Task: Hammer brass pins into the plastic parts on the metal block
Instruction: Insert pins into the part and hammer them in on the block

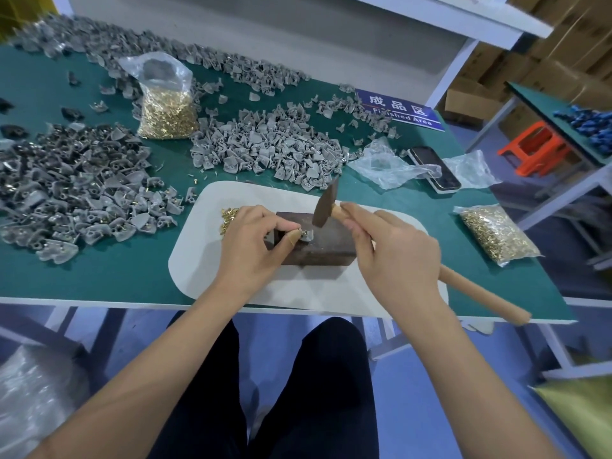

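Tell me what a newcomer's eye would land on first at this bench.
First, the centre: the right hand grips a wooden-handled hammer raised over the dark metal block, while the left hand pinches a small plastic part on the block's top. Next, the heaps of grey plastic parts spread across the green table, and the clear bag of brass pins standing behind them.

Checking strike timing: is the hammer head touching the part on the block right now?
No. The hammer head, held by the right hand, hangs above the metal block, clear of the plastic part the left hand pinches.
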`<state>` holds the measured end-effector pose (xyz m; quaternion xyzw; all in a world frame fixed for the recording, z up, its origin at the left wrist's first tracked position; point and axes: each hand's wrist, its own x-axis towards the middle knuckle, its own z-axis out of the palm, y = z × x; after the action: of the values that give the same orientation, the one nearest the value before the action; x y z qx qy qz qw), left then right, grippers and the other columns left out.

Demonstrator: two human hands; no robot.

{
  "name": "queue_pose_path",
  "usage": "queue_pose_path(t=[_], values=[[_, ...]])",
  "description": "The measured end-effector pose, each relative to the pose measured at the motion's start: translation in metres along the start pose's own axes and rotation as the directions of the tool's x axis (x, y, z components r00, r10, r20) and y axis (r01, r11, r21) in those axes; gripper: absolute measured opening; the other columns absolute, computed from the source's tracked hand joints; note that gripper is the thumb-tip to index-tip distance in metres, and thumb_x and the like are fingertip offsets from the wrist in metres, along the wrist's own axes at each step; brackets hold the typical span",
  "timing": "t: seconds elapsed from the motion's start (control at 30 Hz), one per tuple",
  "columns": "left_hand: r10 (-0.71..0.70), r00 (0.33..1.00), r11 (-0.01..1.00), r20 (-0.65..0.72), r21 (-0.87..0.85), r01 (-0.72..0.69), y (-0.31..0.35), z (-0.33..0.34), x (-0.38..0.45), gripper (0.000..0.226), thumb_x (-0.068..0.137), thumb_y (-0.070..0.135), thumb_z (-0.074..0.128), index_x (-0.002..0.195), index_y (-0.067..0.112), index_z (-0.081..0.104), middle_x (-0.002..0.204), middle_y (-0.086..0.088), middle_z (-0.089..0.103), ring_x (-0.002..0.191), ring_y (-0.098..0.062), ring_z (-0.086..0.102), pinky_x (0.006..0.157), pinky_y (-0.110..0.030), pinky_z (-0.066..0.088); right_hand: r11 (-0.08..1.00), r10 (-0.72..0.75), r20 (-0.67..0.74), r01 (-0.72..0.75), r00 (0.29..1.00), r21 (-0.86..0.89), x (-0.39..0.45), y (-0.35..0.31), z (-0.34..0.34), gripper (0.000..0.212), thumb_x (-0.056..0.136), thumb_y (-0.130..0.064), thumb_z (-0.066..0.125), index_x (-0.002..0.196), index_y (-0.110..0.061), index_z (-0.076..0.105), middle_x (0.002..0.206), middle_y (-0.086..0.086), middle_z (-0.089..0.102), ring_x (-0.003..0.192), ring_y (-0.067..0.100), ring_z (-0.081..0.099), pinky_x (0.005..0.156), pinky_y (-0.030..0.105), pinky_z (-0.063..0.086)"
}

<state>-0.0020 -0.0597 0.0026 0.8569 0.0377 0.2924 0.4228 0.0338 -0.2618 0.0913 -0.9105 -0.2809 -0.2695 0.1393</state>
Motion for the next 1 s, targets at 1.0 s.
queue_pose_path(t=[1.0], values=[[-0.016,1.0,1.0,-0.009,-0.006,0.016,0.0,0.001,0.0,0.011,0.088,0.037,0.073,0.094,0.029,0.079,0.084,0.006,0.061,0.093,-0.015,0.053,0.08,-0.037,0.045,0.998,-0.055,0.165,0.049,0.985,0.041,-0.002,0.0,-0.004,0.028,0.105,-0.042,0.049,0.121,-0.038,0.07,0.083,-0.002,0.071,0.074,0.033,0.067,0.054,0.035,0.047]])
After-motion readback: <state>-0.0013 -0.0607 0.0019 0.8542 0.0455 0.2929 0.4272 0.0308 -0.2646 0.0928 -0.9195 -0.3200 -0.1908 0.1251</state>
